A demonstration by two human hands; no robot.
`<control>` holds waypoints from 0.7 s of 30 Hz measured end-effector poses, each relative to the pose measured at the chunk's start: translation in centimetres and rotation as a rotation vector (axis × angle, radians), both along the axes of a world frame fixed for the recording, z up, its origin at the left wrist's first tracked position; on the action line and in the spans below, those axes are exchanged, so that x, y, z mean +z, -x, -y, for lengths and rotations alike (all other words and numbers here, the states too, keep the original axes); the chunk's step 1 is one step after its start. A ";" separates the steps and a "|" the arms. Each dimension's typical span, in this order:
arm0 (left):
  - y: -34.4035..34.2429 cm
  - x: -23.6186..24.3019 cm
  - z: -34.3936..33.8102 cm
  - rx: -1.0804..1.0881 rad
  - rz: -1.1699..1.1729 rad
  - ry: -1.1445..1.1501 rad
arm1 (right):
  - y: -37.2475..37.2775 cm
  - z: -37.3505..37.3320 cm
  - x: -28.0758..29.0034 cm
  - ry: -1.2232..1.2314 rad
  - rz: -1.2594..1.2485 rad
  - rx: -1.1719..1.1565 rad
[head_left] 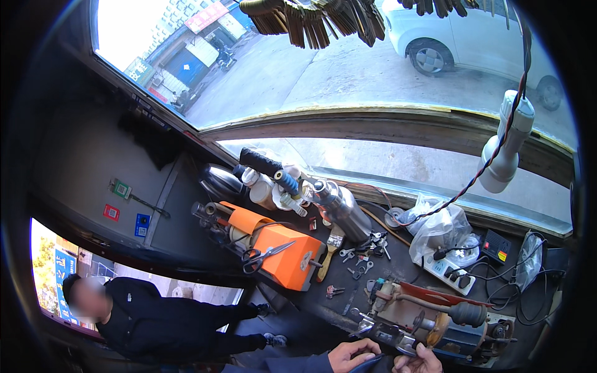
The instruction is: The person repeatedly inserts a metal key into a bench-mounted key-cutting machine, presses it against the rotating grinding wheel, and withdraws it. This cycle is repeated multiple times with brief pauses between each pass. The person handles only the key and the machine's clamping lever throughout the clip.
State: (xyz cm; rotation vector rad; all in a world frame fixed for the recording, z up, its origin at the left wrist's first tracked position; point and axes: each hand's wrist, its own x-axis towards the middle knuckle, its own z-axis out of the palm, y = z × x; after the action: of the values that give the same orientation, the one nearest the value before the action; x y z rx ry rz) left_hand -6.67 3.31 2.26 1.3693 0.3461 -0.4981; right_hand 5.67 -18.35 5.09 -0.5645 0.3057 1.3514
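At the grimy grey metal key-cutting machine [429, 323] on the dark worktop [348, 292], both hands sat at its front edge: left hand [352, 355] loosely curled, right hand [418, 362] half-closed, contents indiscernible; cutting seemingly not yet begun.

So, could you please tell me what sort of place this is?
Probably a small street-side key-cutting stall: bunches of keys hang overhead, loose keys lie on the bench, and a cutting machine sits by the hands.
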 end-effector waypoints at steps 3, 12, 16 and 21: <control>0.2 -0.2 -0.1 0.002 -0.004 0.015 | 0.1 0.0 -0.1 0.002 -0.006 -0.015; -1.0 -0.5 -0.2 0.021 0.207 -0.093 | -0.2 0.1 -0.5 -0.002 -0.013 -0.007; -1.3 -0.6 -0.4 -0.012 0.143 -0.070 | -0.6 0.1 -0.8 -0.014 0.003 0.008; -0.9 -0.9 -0.2 -0.036 -0.080 0.056 | -0.9 0.3 -1.1 -0.004 0.012 0.057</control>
State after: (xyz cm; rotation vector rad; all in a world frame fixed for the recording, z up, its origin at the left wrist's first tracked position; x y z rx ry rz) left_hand -5.73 3.48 1.37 1.3055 0.3711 -0.5894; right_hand 6.55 -18.65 3.96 -0.5815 0.2784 1.4029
